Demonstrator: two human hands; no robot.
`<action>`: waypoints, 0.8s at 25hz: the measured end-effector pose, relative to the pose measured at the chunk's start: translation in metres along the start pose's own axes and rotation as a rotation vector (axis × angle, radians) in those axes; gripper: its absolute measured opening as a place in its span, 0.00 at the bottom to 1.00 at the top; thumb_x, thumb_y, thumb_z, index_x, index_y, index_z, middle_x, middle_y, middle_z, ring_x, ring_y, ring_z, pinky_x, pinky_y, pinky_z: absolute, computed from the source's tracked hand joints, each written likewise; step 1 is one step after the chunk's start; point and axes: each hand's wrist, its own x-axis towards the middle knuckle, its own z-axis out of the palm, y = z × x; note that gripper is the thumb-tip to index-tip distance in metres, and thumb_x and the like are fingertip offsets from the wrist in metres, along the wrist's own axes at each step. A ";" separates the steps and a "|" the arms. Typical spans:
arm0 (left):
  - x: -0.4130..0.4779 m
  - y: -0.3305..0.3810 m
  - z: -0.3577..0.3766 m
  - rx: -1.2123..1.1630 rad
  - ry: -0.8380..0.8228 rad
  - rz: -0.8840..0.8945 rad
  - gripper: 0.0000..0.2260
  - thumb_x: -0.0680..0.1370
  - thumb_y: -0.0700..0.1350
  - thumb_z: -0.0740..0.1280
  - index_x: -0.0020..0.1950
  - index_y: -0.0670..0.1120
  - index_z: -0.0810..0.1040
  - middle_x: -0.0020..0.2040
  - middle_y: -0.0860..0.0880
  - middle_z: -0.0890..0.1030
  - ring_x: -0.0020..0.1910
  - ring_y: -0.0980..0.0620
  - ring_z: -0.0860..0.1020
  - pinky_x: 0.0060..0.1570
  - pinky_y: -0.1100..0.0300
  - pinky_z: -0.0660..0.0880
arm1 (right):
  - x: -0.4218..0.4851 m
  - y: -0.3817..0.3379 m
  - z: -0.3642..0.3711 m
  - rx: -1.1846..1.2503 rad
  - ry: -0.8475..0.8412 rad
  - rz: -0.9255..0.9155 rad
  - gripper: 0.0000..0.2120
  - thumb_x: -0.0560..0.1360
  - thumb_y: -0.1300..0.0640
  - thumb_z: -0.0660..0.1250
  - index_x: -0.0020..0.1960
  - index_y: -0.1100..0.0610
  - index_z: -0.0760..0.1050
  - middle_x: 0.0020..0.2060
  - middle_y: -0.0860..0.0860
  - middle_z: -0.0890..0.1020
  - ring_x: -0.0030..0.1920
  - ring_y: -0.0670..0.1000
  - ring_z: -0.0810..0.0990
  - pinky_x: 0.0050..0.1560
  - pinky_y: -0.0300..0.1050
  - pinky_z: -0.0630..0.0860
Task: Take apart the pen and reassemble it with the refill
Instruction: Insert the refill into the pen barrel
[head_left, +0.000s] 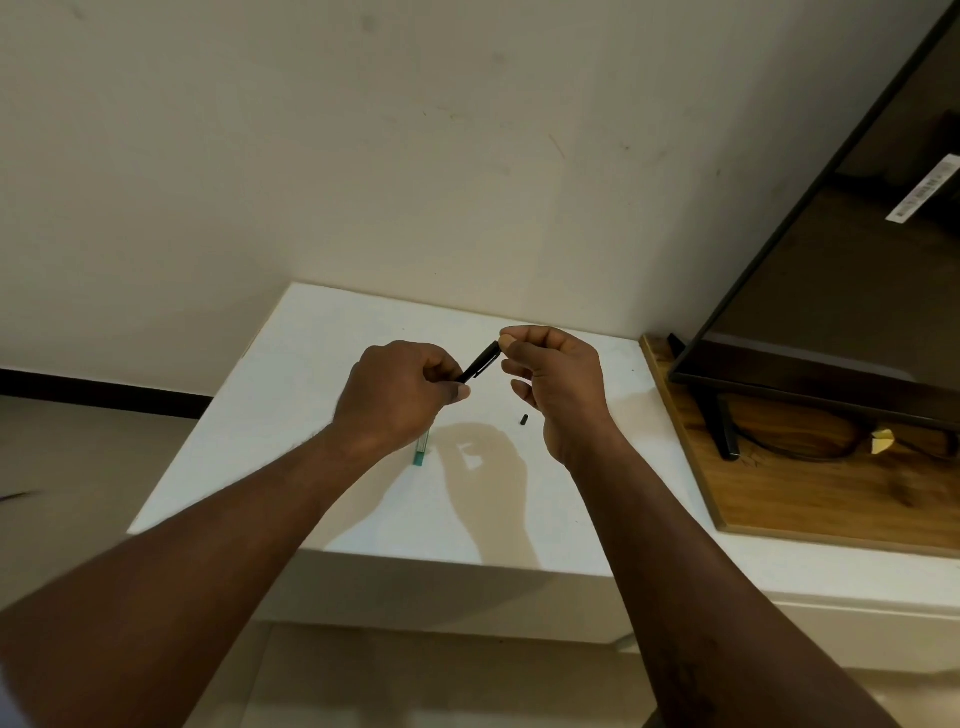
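My left hand (402, 392) grips the lower end of a black pen (480, 362) and holds it tilted up to the right above the white table (291, 415). My right hand (558, 379) pinches the pen's upper end with thumb and forefinger. A small black pen part (523, 419) lies on the table below my right hand. A clear and green refill (421, 450) lies on the table, partly hidden under my left wrist.
A wooden board (810, 499) adjoins the table on the right and carries a dark flat screen (852, 270) on a black stand (724, 426) with a cable and a yellow scrap (882, 441). A pale wall rises behind the table.
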 end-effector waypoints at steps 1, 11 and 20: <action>0.000 0.000 0.000 0.004 0.005 0.001 0.03 0.74 0.51 0.78 0.45 0.55 0.87 0.37 0.56 0.86 0.34 0.58 0.82 0.40 0.59 0.77 | 0.000 0.000 0.001 0.004 0.000 0.002 0.03 0.77 0.58 0.76 0.45 0.51 0.87 0.37 0.44 0.86 0.39 0.42 0.84 0.44 0.41 0.77; 0.001 -0.001 0.003 0.013 0.014 0.007 0.03 0.74 0.51 0.78 0.46 0.56 0.87 0.40 0.57 0.86 0.36 0.60 0.82 0.40 0.61 0.74 | -0.001 0.001 0.002 0.121 -0.007 0.107 0.02 0.77 0.58 0.76 0.46 0.52 0.86 0.40 0.45 0.88 0.48 0.49 0.87 0.48 0.44 0.79; 0.002 -0.004 0.004 0.017 -0.001 -0.012 0.04 0.73 0.52 0.78 0.46 0.56 0.87 0.40 0.56 0.86 0.38 0.59 0.82 0.39 0.61 0.74 | 0.001 0.005 0.002 0.181 -0.019 0.194 0.03 0.75 0.60 0.75 0.45 0.53 0.85 0.45 0.47 0.89 0.49 0.51 0.88 0.46 0.45 0.79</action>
